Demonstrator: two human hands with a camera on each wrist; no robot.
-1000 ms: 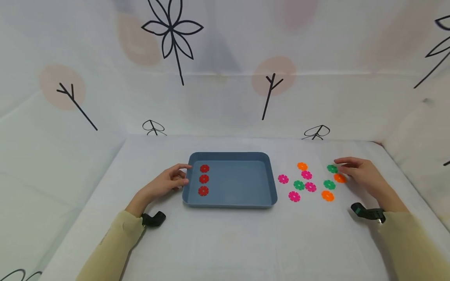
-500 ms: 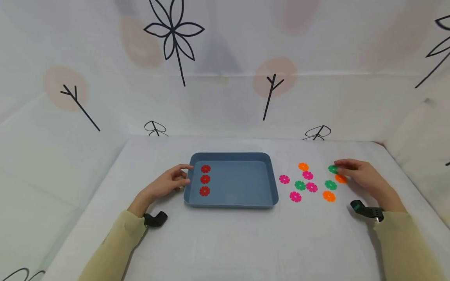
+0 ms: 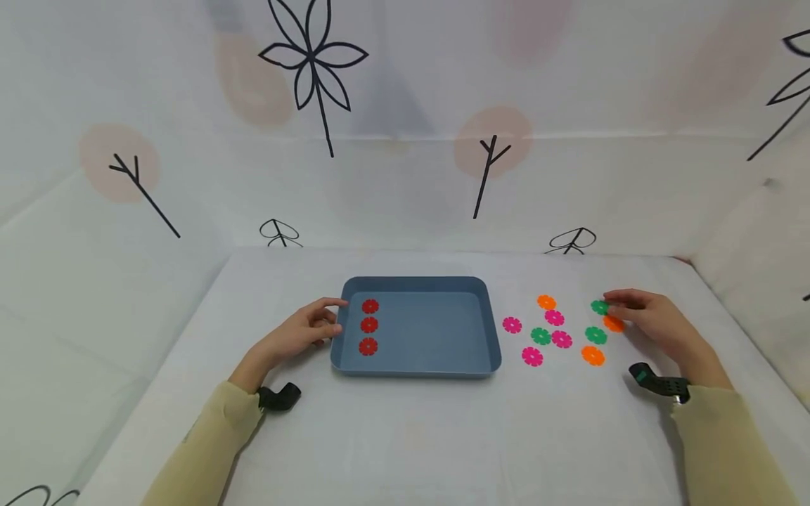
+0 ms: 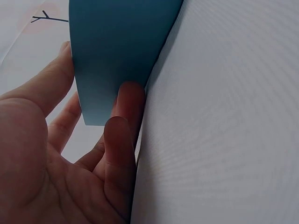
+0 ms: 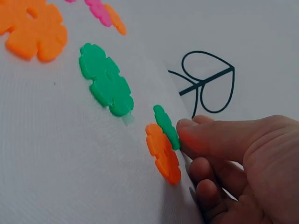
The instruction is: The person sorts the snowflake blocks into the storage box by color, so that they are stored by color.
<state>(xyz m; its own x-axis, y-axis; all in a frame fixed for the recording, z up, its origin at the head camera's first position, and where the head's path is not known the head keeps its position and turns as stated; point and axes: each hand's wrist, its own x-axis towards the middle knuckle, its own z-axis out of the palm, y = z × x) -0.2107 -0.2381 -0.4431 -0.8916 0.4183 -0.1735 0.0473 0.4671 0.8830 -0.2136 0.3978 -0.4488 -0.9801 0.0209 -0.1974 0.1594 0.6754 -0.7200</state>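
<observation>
In the head view my left hand point(image 3: 297, 333) is at the left end of a blue-grey tray point(image 3: 436, 334), thumb and forefinger at its rim. The left wrist view shows the fingers of my left hand point(image 4: 60, 154) bent against the outer wall of the tray point(image 4: 117, 42). Three red flower discs point(image 3: 370, 325) lie in a column inside. On the right, my right hand point(image 3: 658, 320) pinches the edge of a green flower disc point(image 3: 599, 307); in the right wrist view the thumb touches that green disc point(image 5: 166, 127), beside an orange disc point(image 5: 162, 154).
Between the tray and my right hand lie several loose discs: pink ones point(image 3: 532, 356), two more green ones point(image 3: 595, 335) and two more orange ones point(image 3: 593, 355). A patterned cloth point(image 3: 392, 190) stands behind the white table surface point(image 3: 405, 436).
The right thumb has come in against the green disc, which has stayed in place. My left hand has kept its place at the tray. The head view has shifted slightly.
</observation>
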